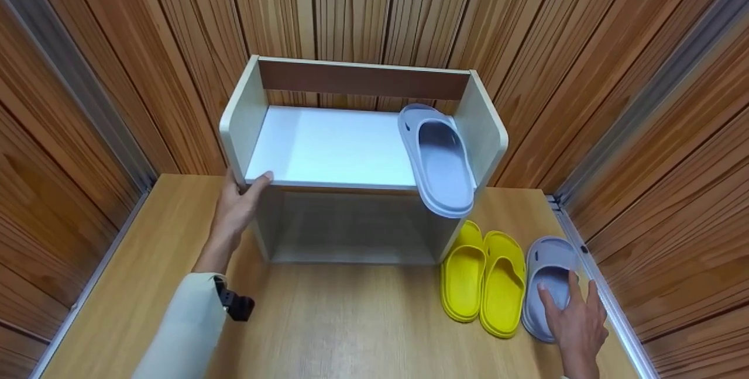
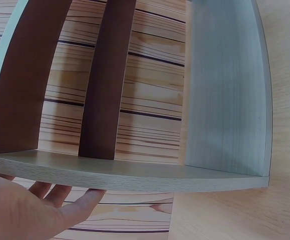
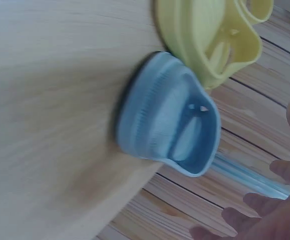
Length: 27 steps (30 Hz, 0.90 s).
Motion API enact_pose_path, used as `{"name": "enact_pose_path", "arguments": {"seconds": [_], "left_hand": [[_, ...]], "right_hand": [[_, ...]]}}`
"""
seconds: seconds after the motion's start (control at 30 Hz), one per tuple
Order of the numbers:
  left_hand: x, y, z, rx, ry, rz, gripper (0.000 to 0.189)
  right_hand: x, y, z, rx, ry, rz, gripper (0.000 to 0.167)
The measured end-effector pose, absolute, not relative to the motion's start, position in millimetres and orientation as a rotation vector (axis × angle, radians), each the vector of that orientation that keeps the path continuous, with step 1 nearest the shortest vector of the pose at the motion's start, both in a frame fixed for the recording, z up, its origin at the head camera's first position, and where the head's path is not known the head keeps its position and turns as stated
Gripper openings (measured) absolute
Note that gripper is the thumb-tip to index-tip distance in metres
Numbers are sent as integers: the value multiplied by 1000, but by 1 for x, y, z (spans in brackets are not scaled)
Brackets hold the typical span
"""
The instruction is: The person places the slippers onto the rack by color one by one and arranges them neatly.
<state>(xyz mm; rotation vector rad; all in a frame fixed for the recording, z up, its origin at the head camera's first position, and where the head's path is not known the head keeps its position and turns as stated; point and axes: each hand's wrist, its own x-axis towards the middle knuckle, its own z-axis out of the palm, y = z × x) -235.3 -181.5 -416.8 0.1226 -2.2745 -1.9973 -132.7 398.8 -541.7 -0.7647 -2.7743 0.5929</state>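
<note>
Head view, nearest first: one pale left sleeve [image 1: 181, 323], black device [image 1: 237, 306] at the cuff; one right hand [image 1: 576, 320], fingers spread, near the loose grey slipper [image 1: 547, 259], with a gap between the two in the right wrist view. Next, on the wooden surface [image 1: 327, 332], three slippers in a row, toes pointing away: the loose grey one at the right end, near the metal rail [image 1: 614, 314]; one right-hand yellow slipper [image 1: 502, 303] just beside it; one left-hand yellow slipper [image 1: 461, 294] alongside its mate, by the rack's right side. Status of these three, by judgement: outstanding. Then one pale two-tier rack [image 1: 243, 119], standing on the surface; one left hand [image 1: 237, 209] gripping its left side panel, thumb at the front edge of the upper board [image 1: 339, 145], fingers along the outer face. On that board, far right, beside the right panel: one shelved grey slipper [image 1: 445, 180], toe to the rear, heel overhanging the front edge. Status, by judgement: placed, one of four, so work appears at an early stage. Farthest: brown back rail [image 1: 363, 79]; plank wall [image 1: 351, 10].
</note>
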Motion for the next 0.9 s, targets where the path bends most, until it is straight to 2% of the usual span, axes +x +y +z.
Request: {"name": "enact_pose_path", "arguments": {"seconds": [0.5,0.9], "left_hand": [[-237,-182,-419,81,-2261,-1980,84],[-236,-182,-418,113,-2291,-1966,86]], "right_hand": [[-130,406,-561,-954,-2869,773,109],[-129,412,-581,-1133,-2897,940,122]]}}
